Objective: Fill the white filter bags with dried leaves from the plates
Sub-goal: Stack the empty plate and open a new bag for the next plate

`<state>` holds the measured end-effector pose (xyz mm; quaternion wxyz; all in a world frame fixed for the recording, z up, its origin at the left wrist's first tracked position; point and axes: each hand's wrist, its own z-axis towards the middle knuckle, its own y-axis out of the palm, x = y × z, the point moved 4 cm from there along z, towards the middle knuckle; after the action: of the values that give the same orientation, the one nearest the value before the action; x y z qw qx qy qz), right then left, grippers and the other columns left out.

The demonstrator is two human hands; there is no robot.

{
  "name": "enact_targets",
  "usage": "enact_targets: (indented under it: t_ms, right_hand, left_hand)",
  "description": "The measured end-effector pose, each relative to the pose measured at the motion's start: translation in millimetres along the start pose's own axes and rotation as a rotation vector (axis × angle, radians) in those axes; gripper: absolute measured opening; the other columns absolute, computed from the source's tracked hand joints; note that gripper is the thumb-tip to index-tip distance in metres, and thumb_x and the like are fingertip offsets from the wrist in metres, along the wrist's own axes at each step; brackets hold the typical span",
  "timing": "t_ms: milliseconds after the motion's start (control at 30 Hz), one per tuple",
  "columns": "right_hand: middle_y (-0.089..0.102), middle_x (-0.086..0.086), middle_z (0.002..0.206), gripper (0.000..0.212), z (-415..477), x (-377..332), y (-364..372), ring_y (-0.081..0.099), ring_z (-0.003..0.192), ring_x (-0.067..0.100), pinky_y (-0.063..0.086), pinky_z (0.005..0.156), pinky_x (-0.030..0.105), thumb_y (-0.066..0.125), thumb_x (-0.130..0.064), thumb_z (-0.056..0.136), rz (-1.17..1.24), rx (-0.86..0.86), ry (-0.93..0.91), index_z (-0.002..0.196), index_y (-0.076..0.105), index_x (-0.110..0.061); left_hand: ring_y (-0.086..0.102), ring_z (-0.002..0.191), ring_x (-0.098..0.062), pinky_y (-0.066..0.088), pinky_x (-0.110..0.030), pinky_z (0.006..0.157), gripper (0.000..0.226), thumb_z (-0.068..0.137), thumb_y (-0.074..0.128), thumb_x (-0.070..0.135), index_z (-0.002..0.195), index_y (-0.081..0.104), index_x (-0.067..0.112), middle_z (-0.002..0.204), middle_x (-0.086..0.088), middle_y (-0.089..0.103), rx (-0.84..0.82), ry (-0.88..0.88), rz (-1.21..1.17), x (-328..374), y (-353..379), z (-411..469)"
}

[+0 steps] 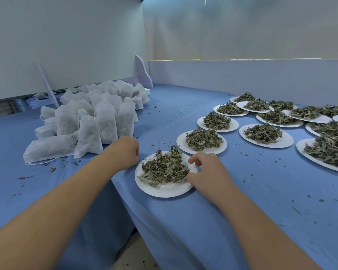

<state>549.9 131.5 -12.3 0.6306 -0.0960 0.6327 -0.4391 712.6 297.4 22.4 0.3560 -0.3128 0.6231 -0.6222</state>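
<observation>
The near plate [164, 190] sits on the right table [261, 201] close to its left edge, where the blue cloth drops toward the floor [133, 256]. A loose pile of leaves [164, 168] covers most of the plate, leaving its near rim bare.

The left hand [125, 151] is just beside the plate's left rim with its fingers curled in. Its fingertips are hidden, so I cannot tell whether it pinches the rim or holds nothing. The right hand [207, 172] lies over the right rim with its fingers curled. Its thumb [189, 177] touches the plate at the edge of the leaf pile. The rim under the palm is hidden, so I cannot tell whether the hand grips it.

The bags [90, 117] are heaped on the left table [18, 152], running from near the left hand back to the upright panel [66, 36]. The nearest bags lie flat and those behind them stand.

The other plates [203, 152], each piled with leaves, run in rows from just behind the near plate to the right table's far and right edges. Some overlap at their rims.

Open cloth lies in front of the near plate and to its right, up to the near edge, and in a strip between the bags and the plate rows. Crumbs [160, 142] are scattered over both tables.
</observation>
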Motion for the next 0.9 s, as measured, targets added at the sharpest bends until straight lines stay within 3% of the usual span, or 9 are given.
enact_targets:
  t_ms: [133, 267, 367, 500, 567, 700, 800, 867, 900]
  right_hand:
    - [0.045, -0.004, 0.113, 0.033, -1, 0, 0, 0.047, 0.075, 0.001, 0.03, 0.055, 0.011, 0.066, -0.017, 0.078, 0.004, -0.003, 0.002, 0.107, 0.054, -0.028]
    - [0.045, -0.004, 0.113, 0.033, 0, -1, -1, 0.047, 0.075, 0.001, 0.03, 0.056, 0.01, 0.066, -0.016, 0.078, 0.005, -0.01, 0.0, 0.108, 0.055, -0.028]
    - [0.045, -0.003, 0.113, 0.033, 0, -1, -1, 0.046, 0.076, 0.002, 0.031, 0.059, 0.009, 0.066, -0.016, 0.078, 0.005, -0.014, -0.001, 0.107, 0.055, -0.027]
    - [0.045, -0.003, 0.114, 0.034, -1, -2, -2, 0.047, 0.076, 0.002, 0.031, 0.057, 0.008, 0.066, -0.016, 0.078, 0.001, -0.015, -0.003, 0.108, 0.055, -0.027]
    - [0.044, -0.003, 0.115, 0.034, -1, -3, -2, 0.047, 0.075, 0.002, 0.031, 0.056, 0.008, 0.066, -0.016, 0.078, -0.003, -0.017, -0.002, 0.108, 0.055, -0.027]
    - [0.045, -0.001, 0.117, 0.037, 0, -4, -2, 0.049, 0.08, 0.007, 0.036, 0.06, 0.019, 0.066, -0.019, 0.079, -0.038, -0.005, 0.023, 0.113, 0.054, -0.026]
    - [0.048, 0.004, 0.115, 0.032, 1, -2, -7, 0.054, 0.094, 0.021, 0.039, 0.069, 0.028, 0.06, -0.025, 0.082, -0.155, 0.036, 0.101, 0.113, 0.055, -0.017]
    - [0.053, 0.005, 0.104, 0.022, 1, -1, -11, 0.055, 0.092, 0.025, 0.038, 0.066, 0.029, 0.056, -0.028, 0.086, -0.235, 0.056, 0.121, 0.101, 0.059, -0.013]
    - [0.052, 0.003, 0.087, 0.014, 0, -1, -12, 0.052, 0.081, 0.024, 0.035, 0.06, 0.029, 0.054, -0.028, 0.086, -0.241, 0.065, 0.12, 0.084, 0.057, -0.015]
  left_hand:
    - [0.052, 0.074, -0.019, 0.044, -0.024, 0.061, 0.018, 0.082, 0.052, 0.003, 0.08, 0.065, 0.016, 0.08, -0.002, 0.058, 0.08, -0.021, -0.145, -3, -3, -5]
    - [0.06, 0.069, -0.003, 0.04, -0.009, 0.051, 0.017, 0.083, 0.059, 0.005, 0.082, 0.069, 0.019, 0.082, 0.009, 0.067, 0.233, -0.008, -0.549, -1, -15, -13]
    - [0.065, 0.072, 0.003, 0.043, -0.006, 0.053, 0.019, 0.082, 0.067, 0.005, 0.084, 0.072, 0.023, 0.082, 0.012, 0.071, 0.182, 0.077, -0.752, 10, -21, -20]
    - [0.068, 0.072, 0.002, 0.048, -0.007, 0.067, 0.023, 0.083, 0.068, 0.004, 0.089, 0.071, 0.026, 0.088, 0.01, 0.072, 0.132, 0.141, -0.73, 18, -22, -25]
    - [0.07, 0.068, -0.004, 0.047, -0.006, 0.063, 0.024, 0.084, 0.066, 0.003, 0.09, 0.069, 0.026, 0.089, 0.01, 0.071, 0.139, 0.136, -0.759, 16, -22, -25]
    - [0.067, 0.057, -0.006, 0.044, -0.007, 0.051, 0.024, 0.087, 0.059, 0.0, 0.092, 0.066, 0.022, 0.088, 0.004, 0.067, 0.206, 0.02, -0.819, 3, -17, -26]
    - [0.067, 0.055, -0.011, 0.055, -0.02, 0.059, 0.017, 0.09, 0.054, 0.005, 0.092, 0.066, 0.016, 0.078, -0.005, 0.069, 0.185, -0.104, -0.773, -8, -11, -27]
    - [0.07, 0.057, -0.018, 0.058, -0.028, 0.066, 0.015, 0.091, 0.052, 0.011, 0.088, 0.067, 0.011, 0.074, -0.009, 0.072, 0.059, -0.195, -0.686, -12, -4, -29]
    - [0.071, 0.058, -0.021, 0.058, -0.027, 0.064, 0.018, 0.09, 0.052, 0.012, 0.085, 0.068, 0.007, 0.075, -0.011, 0.073, -0.018, -0.226, -0.658, -13, -1, -30]
